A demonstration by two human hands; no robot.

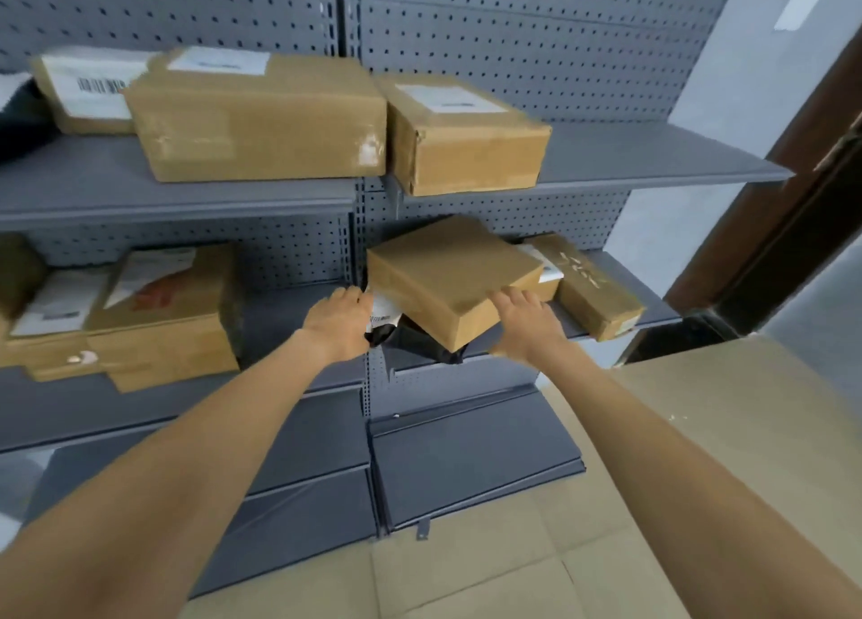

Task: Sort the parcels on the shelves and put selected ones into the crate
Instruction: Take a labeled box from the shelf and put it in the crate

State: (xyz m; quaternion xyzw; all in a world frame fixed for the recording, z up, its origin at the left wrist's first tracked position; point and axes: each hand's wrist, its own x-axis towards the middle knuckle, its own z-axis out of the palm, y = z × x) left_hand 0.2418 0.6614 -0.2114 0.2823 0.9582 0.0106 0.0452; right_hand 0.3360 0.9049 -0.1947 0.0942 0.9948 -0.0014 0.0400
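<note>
A plain brown cardboard parcel point(455, 275) lies tilted on the middle shelf, on top of a black poly bag point(410, 338) with a white label. My left hand point(338, 322) reaches to the parcel's left edge, its fingers hidden behind the parcel and bag. My right hand point(524, 324) lies against the parcel's front right side, fingers stretched toward it. Whether either hand grips is not clear. No crate is in view.
Two large brown boxes point(261, 119) point(466, 138) and a labelled one point(88, 91) sit on the upper shelf point(653, 161). A stack of flat parcels point(140, 320) fills the middle shelf's left; a taped box point(592, 287) lies right. Cardboard point(699, 432) covers the floor. A dark door frame point(793, 198) stands right.
</note>
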